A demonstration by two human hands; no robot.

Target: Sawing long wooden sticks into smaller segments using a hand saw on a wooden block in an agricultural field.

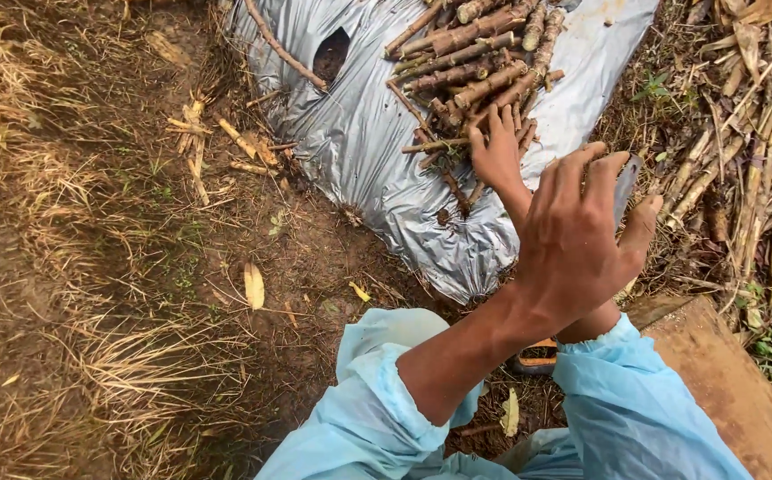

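Pale blue sleeves [635, 418]: nearest the camera, one on each forearm; the forearms cross just above the cuffs.
Wooden board [724, 373]: brown and flat, on the ground by the right sleeve.
Left hand [582, 236]: raised in front of the other arm, back towards the camera, fingers spread and slightly curled, thumb out to the right.
Grey blade [628, 185]: a flat grey edge showing behind the left fingers and thumb; whether the hand grips it cannot be told.
Right hand [497, 156]: further out, fingers splayed, unclenched, the tips resting on the near end of the cut stems; it grasps nothing.
Cut stems [475, 62]: a heap of short, knobbly brown lengths lying roughly parallel on the plastic sheet, its near end under the right fingertips.
Plastic sheet [359, 133]: silver-grey and crinkled, spread over the soil, with a dark hole [331, 53] left of the heap.
Loose pieces [199, 133]: pale short bits scattered on the bare earth, left of the sheet.
Dry stalks [759, 133]: a tangle of tan stalks and husks right of the sheet.
Dry grass [119, 373]: straw-coloured tufts over brown soil on the left.
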